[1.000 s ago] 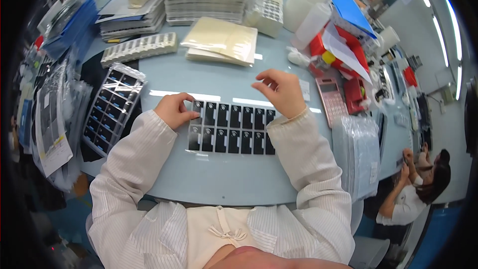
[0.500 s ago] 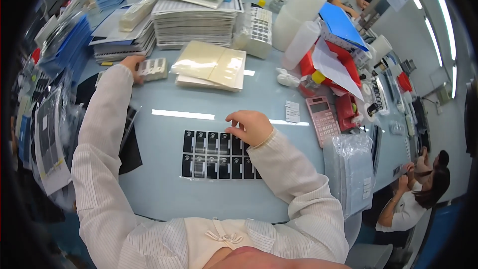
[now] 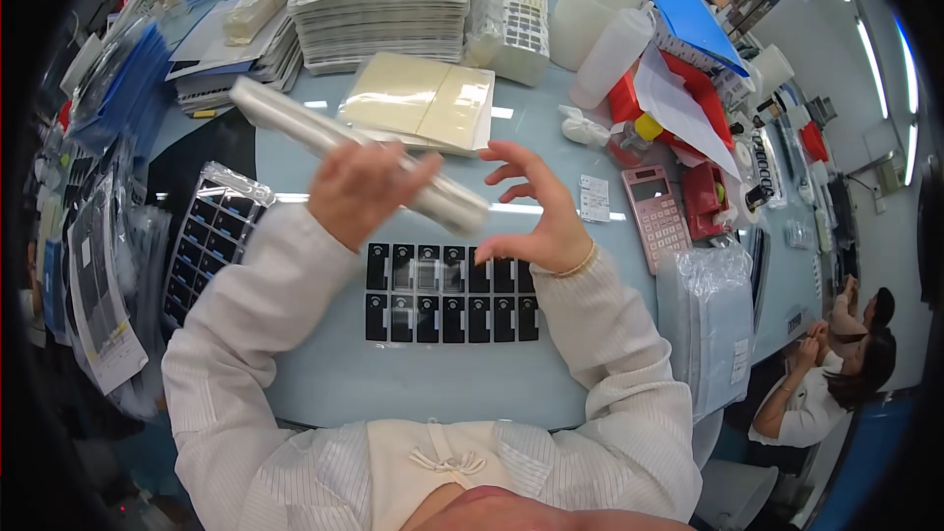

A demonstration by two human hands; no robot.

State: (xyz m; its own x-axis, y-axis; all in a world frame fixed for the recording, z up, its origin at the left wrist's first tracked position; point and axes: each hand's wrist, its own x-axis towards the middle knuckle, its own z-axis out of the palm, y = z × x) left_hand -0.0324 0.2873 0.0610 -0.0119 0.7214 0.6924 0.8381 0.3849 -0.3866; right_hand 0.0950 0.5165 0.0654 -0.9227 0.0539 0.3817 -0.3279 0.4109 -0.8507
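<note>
My left hand (image 3: pixel 359 192) grips a long clear-wrapped tray pack (image 3: pixel 295 123), held edge-on and slanting above the table from upper left to lower right. My right hand (image 3: pixel 536 211) is raised with fingers spread, close to the pack's lower end but holding nothing. Below both hands, two rows of small black rectangular parts (image 3: pixel 447 293) lie flat on the pale blue table (image 3: pixel 413 383).
A black compartment tray in plastic wrap (image 3: pixel 206 241) lies at left. Beige sheets (image 3: pixel 423 103), stacked trays (image 3: pixel 379 10) and white cylinders (image 3: pixel 610 15) fill the back. A pink calculator (image 3: pixel 657 216) and bagged sheets (image 3: pixel 706 320) sit at right. Other people sit at far right.
My left hand has come back from the far left stack, bringing a wrapped tray pack over the table. My right hand has lifted off the black parts and opened.
</note>
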